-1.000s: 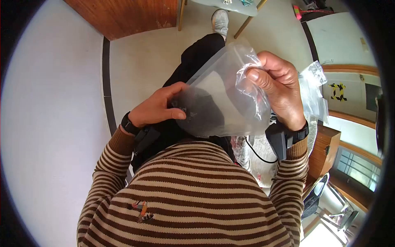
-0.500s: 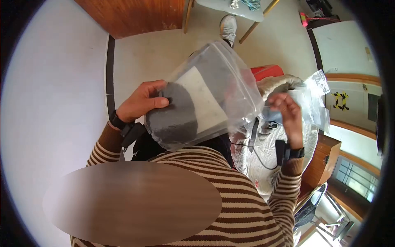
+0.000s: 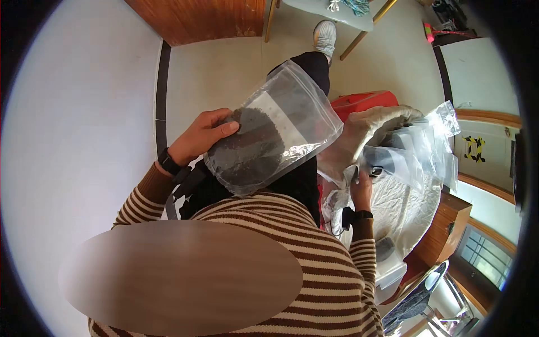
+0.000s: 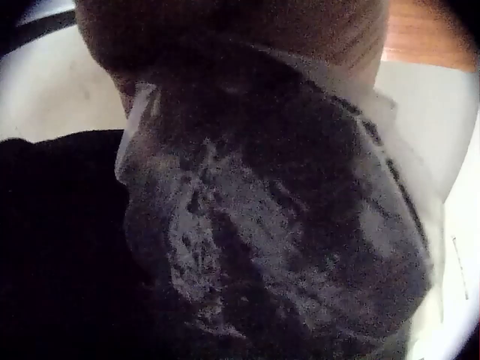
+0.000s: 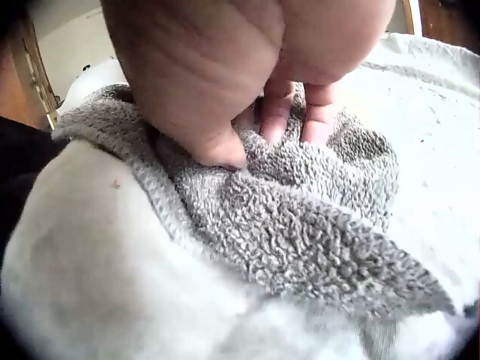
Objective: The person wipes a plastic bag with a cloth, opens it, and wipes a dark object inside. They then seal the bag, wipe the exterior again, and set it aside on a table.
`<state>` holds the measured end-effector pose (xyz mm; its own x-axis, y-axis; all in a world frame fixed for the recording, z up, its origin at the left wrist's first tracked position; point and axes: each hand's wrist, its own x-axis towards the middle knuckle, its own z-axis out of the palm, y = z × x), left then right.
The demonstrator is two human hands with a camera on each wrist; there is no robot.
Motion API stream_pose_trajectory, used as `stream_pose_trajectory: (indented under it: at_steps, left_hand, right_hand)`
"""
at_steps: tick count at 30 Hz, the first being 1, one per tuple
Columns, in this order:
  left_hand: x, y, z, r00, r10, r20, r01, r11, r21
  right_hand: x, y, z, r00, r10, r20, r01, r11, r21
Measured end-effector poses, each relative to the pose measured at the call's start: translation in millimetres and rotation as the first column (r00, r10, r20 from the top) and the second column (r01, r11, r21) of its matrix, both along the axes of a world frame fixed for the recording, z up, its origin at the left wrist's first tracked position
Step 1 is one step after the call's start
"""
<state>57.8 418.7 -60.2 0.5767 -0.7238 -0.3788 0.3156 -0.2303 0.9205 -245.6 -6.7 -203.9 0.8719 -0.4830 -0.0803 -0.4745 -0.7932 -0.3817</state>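
Note:
In the head view my left hand (image 3: 199, 135) holds a clear zip bag (image 3: 323, 115) by its lower left edge, thumb on top. Inside the bag lie a rounded dark grey fuzzy piece (image 3: 247, 146) and a white band (image 3: 281, 121). The left wrist view is dark, with the hand (image 4: 232, 34) above the bagged dark piece (image 4: 262, 232). My right hand (image 3: 362, 194) is down at the pale cloth on the right. Close up, that hand (image 5: 247, 67) pinches a grey terry cloth piece (image 5: 315, 232), thumb and fingers sunk into it.
Several clear bags (image 3: 415, 143) lie on the pale cloth (image 3: 404, 210) at the right, with a red object (image 3: 365, 101) behind. A wooden cabinet (image 3: 452, 216) stands beyond. A chair seat (image 3: 342, 10) is at the top, above a shoe (image 3: 324, 38).
My right hand has let go of the bag and moved down to the cloth on the right. The bag, held by my left hand, has turned to show its flat side.

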Motion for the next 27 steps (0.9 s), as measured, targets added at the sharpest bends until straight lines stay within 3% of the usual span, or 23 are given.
stream_pose_trajectory:
  at_steps: [2, 5, 6, 8, 9, 11, 13, 15, 17, 21, 23, 24, 25, 26, 27]
  left_hand:
    - [-2.6, -0.3, 2.3, 1.000, 0.015, 0.008, -0.015, 1.000, -0.020]
    - [-8.3, 2.4, 2.6, 0.999, 0.050, 0.014, -0.049, 0.997, -0.064]
    - [-11.3, 5.4, 1.5, 0.998, 0.063, 0.008, -0.062, 0.991, -0.121]
    - [-15.1, 8.9, -1.3, 0.996, 0.087, -0.007, -0.086, 0.968, -0.235]
    - [-10.8, 8.2, -3.1, 0.996, 0.088, -0.013, -0.089, 0.968, -0.237]
    - [-14.0, -0.1, -3.7, 0.992, 0.121, -0.040, -0.126, 0.976, -0.176]
    - [-12.3, -4.2, -6.2, 0.988, 0.147, -0.052, -0.153, 0.976, -0.153]
    - [-10.6, -7.5, -9.6, 0.993, 0.118, -0.026, -0.120, 0.965, -0.232]
    - [-10.2, -7.8, -11.0, 0.995, 0.102, -0.007, -0.100, 0.956, -0.276]
    - [-9.2, -4.6, -14.6, 0.991, 0.125, -0.041, -0.131, 0.953, -0.275]
    - [-12.2, -5.9, -12.5, 0.991, 0.125, -0.042, -0.131, 0.958, -0.256]
    - [-13.7, -6.2, -12.0, 0.991, 0.125, -0.042, -0.131, 0.960, -0.247]
    - [-14.3, -6.4, -12.6, 0.990, 0.131, -0.043, -0.138, 0.959, -0.248]
    - [-13.2, -6.4, -13.3, 0.992, 0.123, -0.042, -0.129, 0.964, -0.233]
    - [-12.1, -6.4, -14.1, 0.993, 0.114, -0.042, -0.120, 0.968, -0.218]
  right_hand:
    - [5.2, -5.9, 6.0, 1.000, -0.017, -0.004, 0.017, 0.997, 0.074]
    - [11.8, -19.8, 43.7, 0.987, -0.018, -0.159, 0.070, 0.941, 0.332]
    - [11.4, -23.1, 53.7, 0.987, -0.013, -0.159, 0.066, 0.942, 0.330]
    - [5.5, -28.3, 75.1, 0.990, -0.139, 0.032, 0.061, 0.618, 0.784]
    - [9.0, -24.0, 95.4, 0.990, -0.138, 0.027, 0.065, 0.620, 0.782]
    - [16.5, -13.8, 147.4, 0.969, -0.248, 0.014, 0.100, 0.437, 0.894]
    - [35.7, -6.3, 182.0, 0.920, -0.342, 0.189, -0.092, 0.282, 0.955]
    - [19.7, -60.3, 183.0, 0.915, -0.255, 0.312, -0.206, 0.369, 0.906]
    - [46.7, -56.9, 216.9, 0.879, -0.308, 0.364, -0.197, 0.461, 0.865]
    - [110.0, -28.7, 235.5, 0.796, -0.343, 0.499, -0.354, 0.405, 0.843]
    - [161.8, 14.1, 247.2, 0.932, -0.116, 0.342, -0.096, 0.834, 0.543]
    - [185.8, 40.0, 245.3, 0.976, -0.048, 0.211, -0.014, 0.958, 0.285]
    - [207.2, 69.3, 236.5, 0.908, 0.175, 0.380, -0.242, 0.960, 0.137]
    - [228.4, 99.3, 228.2, 0.768, 0.396, 0.503, -0.433, 0.900, -0.048]
    - [248.1, 123.1, 227.3, 0.719, 0.565, 0.405, -0.604, 0.796, -0.037]
